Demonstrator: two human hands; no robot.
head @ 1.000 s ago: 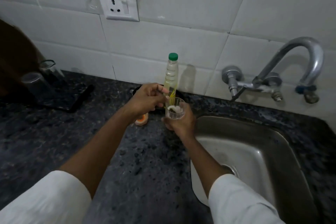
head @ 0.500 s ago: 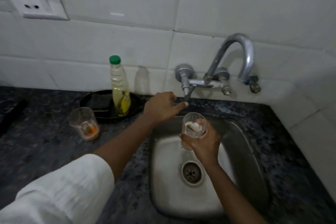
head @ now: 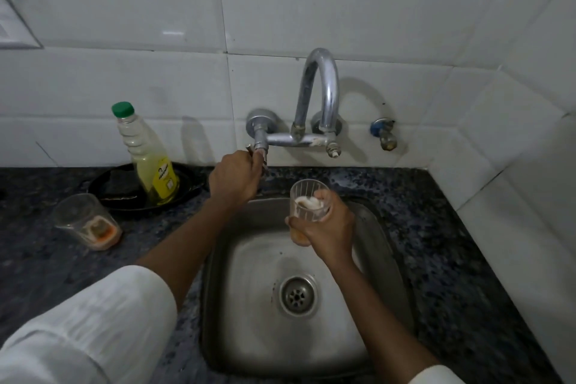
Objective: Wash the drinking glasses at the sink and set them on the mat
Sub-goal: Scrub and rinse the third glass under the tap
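My right hand [head: 328, 224] grips a clear ribbed drinking glass [head: 307, 201] upright above the back of the steel sink [head: 385, 252]; white foam sits inside the glass. My left hand [head: 232, 178] is closed around the tap handle [head: 258, 151] on the left end of the wall faucet [head: 318, 93]. No water is visible from the spout. A second glass [head: 82, 220] with orange residue at its bottom stands on the dark counter to the left. The mat is out of view.
A soap bottle [head: 148, 156] with yellow liquid and a green cap stands on a black dish [head: 124, 193] against the wall. A small blue valve [head: 383, 132] sticks out right of the faucet. A tiled side wall rises at the right. The drain [head: 297, 293] lies mid-basin.
My view swung right from the counter to the sink. My right hand carried the glass over the basin. My left hand left the soap bottle and took hold of the tap handle.
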